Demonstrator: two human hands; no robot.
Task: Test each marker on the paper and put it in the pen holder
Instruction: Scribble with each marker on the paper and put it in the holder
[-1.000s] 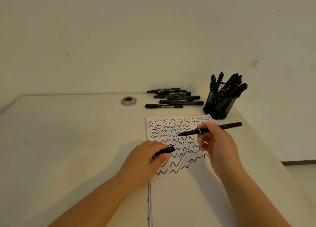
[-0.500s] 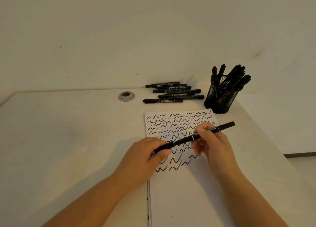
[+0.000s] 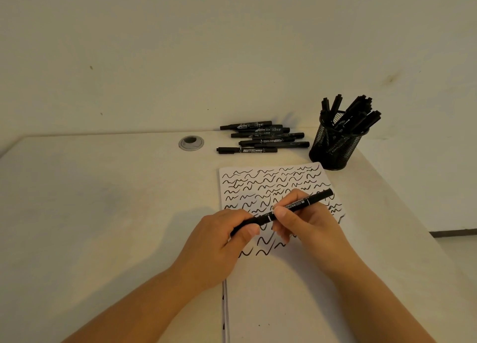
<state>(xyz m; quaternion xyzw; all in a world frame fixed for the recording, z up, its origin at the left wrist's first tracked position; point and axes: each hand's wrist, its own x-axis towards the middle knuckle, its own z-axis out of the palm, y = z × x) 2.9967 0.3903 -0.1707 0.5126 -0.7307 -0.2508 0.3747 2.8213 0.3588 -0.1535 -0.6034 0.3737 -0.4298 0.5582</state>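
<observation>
A black marker (image 3: pixel 313 200) lies slanted between both hands above the white paper (image 3: pixel 291 298), whose upper half is full of black squiggles. My right hand (image 3: pixel 307 221) grips the marker's barrel. My left hand (image 3: pixel 219 242) pinches the marker's lower left end, where the cap sits on the tip. A black mesh pen holder (image 3: pixel 335 146) with several markers stands at the paper's far right corner. Several more black markers (image 3: pixel 260 138) lie in a loose pile on the desk behind the paper.
A round grey cable grommet (image 3: pixel 191 143) sits in the desk left of the marker pile. The wall rises directly behind the desk. The desk's right edge (image 3: pixel 402 208) runs diagonally close to the pen holder and paper.
A second ago my left hand held the cap apart from the marker. The hands came together and the cap now sits on the marker's tip.
</observation>
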